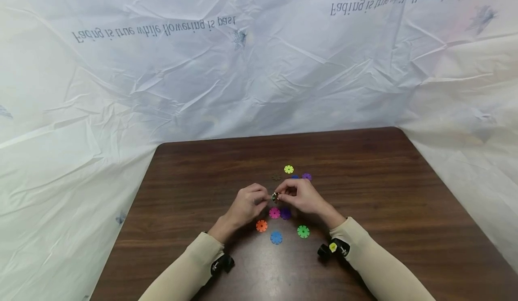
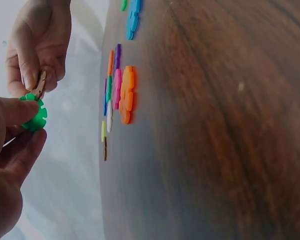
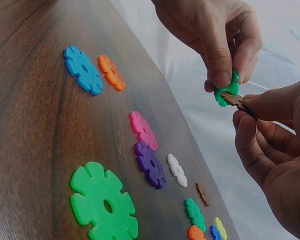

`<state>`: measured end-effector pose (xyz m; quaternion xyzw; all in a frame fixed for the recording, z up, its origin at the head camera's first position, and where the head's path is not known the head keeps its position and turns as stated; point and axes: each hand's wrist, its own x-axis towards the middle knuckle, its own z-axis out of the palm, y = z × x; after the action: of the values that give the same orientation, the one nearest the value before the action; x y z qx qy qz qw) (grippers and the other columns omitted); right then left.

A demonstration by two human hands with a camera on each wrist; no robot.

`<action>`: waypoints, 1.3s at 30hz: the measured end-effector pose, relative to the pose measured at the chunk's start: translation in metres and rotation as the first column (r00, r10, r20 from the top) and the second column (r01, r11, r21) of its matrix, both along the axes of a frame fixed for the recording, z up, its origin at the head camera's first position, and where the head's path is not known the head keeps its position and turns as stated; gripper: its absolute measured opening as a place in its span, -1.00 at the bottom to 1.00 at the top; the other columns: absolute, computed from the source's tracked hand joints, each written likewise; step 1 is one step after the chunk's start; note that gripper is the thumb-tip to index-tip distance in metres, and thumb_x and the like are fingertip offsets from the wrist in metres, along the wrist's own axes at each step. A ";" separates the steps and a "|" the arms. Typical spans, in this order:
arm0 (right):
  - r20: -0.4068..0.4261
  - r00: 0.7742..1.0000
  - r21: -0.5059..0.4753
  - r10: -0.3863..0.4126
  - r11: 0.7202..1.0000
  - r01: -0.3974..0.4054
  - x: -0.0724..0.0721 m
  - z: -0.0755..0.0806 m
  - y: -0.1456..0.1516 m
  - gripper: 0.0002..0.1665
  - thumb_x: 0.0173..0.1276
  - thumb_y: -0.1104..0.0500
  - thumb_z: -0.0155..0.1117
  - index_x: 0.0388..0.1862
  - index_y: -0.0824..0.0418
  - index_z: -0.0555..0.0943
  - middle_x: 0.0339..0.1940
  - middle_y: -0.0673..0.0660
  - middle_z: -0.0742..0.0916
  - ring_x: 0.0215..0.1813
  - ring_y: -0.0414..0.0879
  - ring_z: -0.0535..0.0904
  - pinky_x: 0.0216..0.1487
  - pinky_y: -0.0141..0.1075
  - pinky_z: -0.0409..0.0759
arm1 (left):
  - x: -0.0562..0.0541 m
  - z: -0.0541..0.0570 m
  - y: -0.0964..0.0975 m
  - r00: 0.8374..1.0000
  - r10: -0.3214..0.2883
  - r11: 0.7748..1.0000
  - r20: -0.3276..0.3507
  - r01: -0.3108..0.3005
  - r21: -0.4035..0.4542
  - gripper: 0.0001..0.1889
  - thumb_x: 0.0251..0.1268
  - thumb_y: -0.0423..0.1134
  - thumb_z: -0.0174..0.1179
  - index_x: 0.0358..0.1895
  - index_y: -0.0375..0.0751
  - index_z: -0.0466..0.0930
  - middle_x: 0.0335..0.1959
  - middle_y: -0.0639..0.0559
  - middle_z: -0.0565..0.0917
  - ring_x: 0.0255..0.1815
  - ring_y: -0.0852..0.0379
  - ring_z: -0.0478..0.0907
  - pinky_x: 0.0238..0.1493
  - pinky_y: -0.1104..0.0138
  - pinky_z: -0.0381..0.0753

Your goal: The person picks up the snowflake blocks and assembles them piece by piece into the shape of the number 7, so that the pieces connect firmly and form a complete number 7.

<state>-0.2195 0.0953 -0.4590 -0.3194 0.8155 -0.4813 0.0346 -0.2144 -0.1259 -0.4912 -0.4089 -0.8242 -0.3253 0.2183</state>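
Over the middle of the table, my left hand (image 1: 247,203) and right hand (image 1: 301,196) come together. Thumb and fingers of the left hand pinch a green notched plastic disc (image 2: 36,119), a flower-shaped interlocking piece. The right hand pinches a brown disc (image 3: 233,101) of the same kind, turned at an angle to the green one. In the right wrist view the brown disc's edge meets the green disc's notched rim; I cannot tell how deep it sits in a slot. Fingers hide much of both discs.
On the dark wooden table (image 1: 182,202) lie a pink disc (image 1: 274,213), purple disc (image 3: 150,164), orange disc (image 1: 261,226), blue disc (image 1: 276,237) and larger-looking green disc (image 3: 104,202). Farther back are a yellow disc (image 1: 288,169) and others. A white sheet (image 1: 243,81) hangs behind.
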 end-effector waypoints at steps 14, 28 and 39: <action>-0.003 1.000 -0.038 0.001 0.999 -0.001 0.001 -0.001 0.000 -0.90 0.31 0.43 0.26 -0.21 0.40 0.67 -0.35 0.24 0.73 -0.36 -0.06 0.61 -0.33 -0.30 0.62 | 0.001 -0.002 0.008 0.999 -0.002 1.000 -0.039 0.002 0.021 -0.91 0.03 -0.49 0.42 -0.44 -0.25 0.75 -0.38 0.02 0.72 -0.31 0.18 0.63 -0.24 0.51 0.62; -0.002 1.000 -0.017 0.007 1.000 -0.007 -0.002 -0.003 -0.001 -0.88 0.32 0.42 0.26 -0.19 0.39 0.66 -0.33 0.24 0.73 -0.35 -0.04 0.63 -0.32 -0.27 0.64 | 0.003 -0.006 0.007 0.999 0.041 0.998 -0.029 -0.039 0.042 -0.89 0.07 -0.48 0.40 -0.37 -0.22 0.71 -0.31 0.01 0.65 -0.25 0.17 0.63 -0.20 0.49 0.62; 0.066 0.998 -0.104 -0.011 0.994 0.017 -0.019 -0.032 -0.003 -0.79 0.32 0.30 0.33 -0.08 0.30 0.60 -0.31 0.15 0.69 -0.30 -0.13 0.64 -0.25 -0.33 0.66 | 0.007 -0.007 0.007 0.991 0.075 0.997 0.115 -0.075 -0.008 -0.68 0.19 -0.37 0.36 0.02 -0.25 0.59 -0.04 -0.04 0.62 0.01 0.11 0.61 -0.05 0.30 0.66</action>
<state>-0.2382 0.0926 -0.4905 -0.2991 0.7900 -0.5336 0.0411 -0.2074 -0.1186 -0.4980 -0.3586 -0.8507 -0.3385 0.1818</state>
